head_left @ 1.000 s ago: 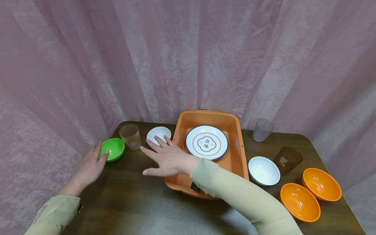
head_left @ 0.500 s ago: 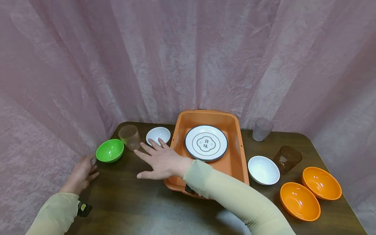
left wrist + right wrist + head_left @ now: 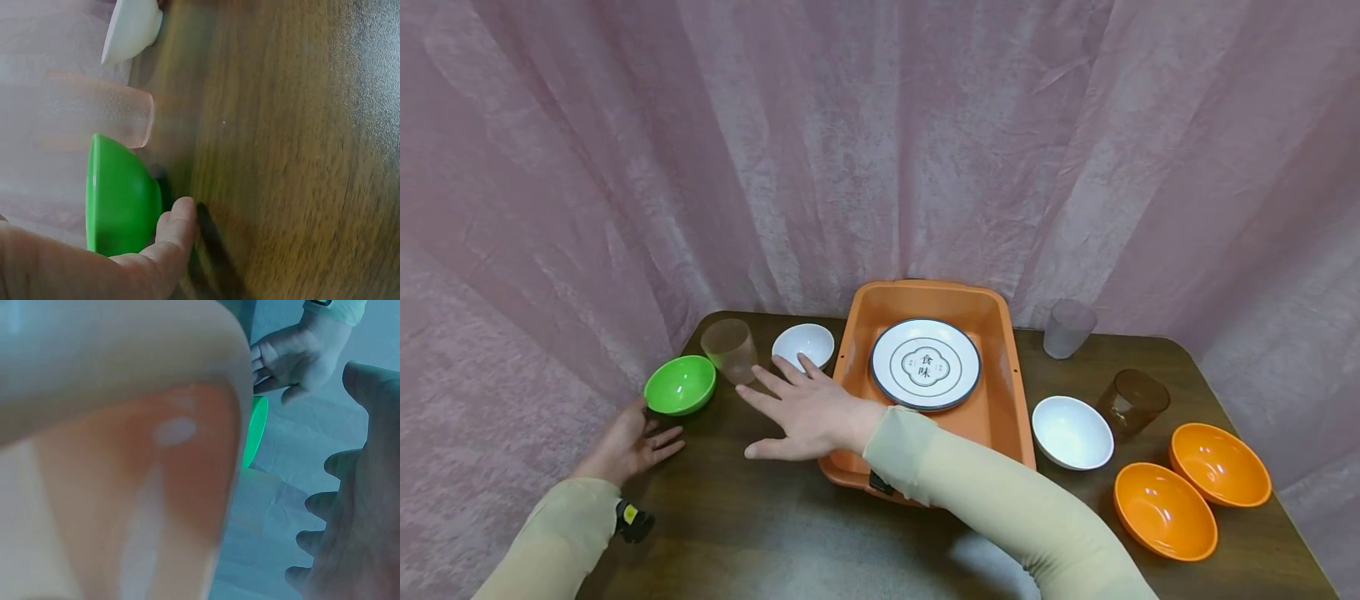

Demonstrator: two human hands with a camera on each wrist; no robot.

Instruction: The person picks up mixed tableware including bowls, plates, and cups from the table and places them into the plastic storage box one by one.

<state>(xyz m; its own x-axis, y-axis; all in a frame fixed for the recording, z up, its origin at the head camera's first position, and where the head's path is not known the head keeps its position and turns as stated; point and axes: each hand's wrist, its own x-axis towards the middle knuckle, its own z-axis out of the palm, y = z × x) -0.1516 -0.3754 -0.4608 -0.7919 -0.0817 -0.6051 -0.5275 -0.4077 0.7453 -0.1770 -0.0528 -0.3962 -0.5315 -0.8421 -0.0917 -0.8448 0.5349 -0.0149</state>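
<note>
A green bowl (image 3: 681, 386) stands upright at the table's left edge. My left hand (image 3: 632, 446) is at its near side, palm turned up and fingers extended, right by the bowl's lower wall in the left wrist view. My right hand (image 3: 816, 412) reaches across the orange basin with its fingers spread and nothing in them. Its fingertips overlap a small white bowl (image 3: 793, 340) in the head view. Between the green and white bowls stands a clear pinkish cup (image 3: 730, 350).
The orange basin (image 3: 1000, 400) sits mid-table with white blue-rimmed plates (image 3: 958, 379) inside. To its right are a frosted cup (image 3: 1070, 329), a brown cup (image 3: 1133, 404), a white bowl (image 3: 1072, 433) and two orange bowls (image 3: 1165, 512) (image 3: 1221, 467). A pink curtain (image 3: 880, 150) hangs behind.
My left hand has let go of the green bowl, drawn back from its rim and turned palm up beside it. The right hand has shifted slightly left, still spread.
</note>
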